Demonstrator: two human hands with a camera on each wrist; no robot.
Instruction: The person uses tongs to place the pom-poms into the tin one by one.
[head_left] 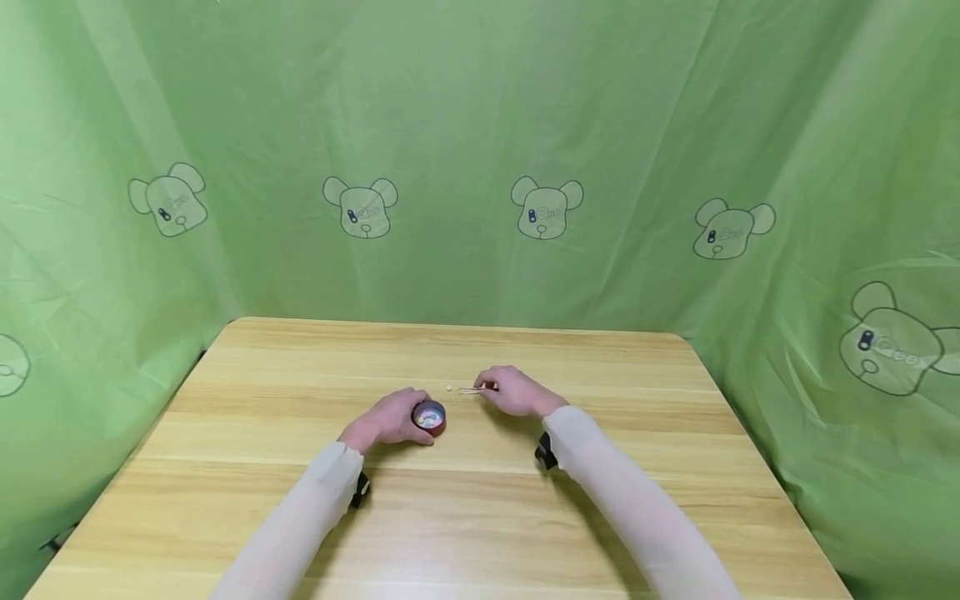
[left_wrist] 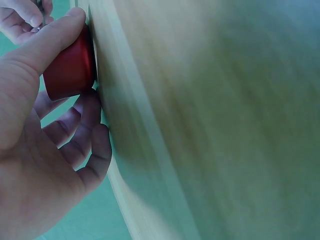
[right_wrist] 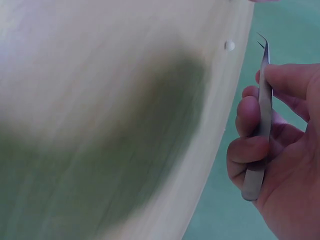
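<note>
A small round red tin point(left_wrist: 70, 70) stands on the table, and pastel-coloured bits show inside it in the head view. My left hand point(head_left: 392, 418) grips the tin from its left side, thumb and fingers round the wall. In my right hand point(head_left: 516, 392) is a pair of metal tweezers point(right_wrist: 264, 115), held between thumb and curled fingers. Their bent fine tips stand slightly apart with nothing between them, pointing left. A little white pellet point(right_wrist: 229, 46) lies on the table just beyond the tips, also visible in the head view between the tin and the right hand.
Both hands work over the middle of a light wooden table point(head_left: 465, 533). Green curtains point(head_left: 450, 275) printed with bear heads hang behind it and at both sides. Each wrist carries a dark camera point(head_left: 546, 451) below a pale sleeve.
</note>
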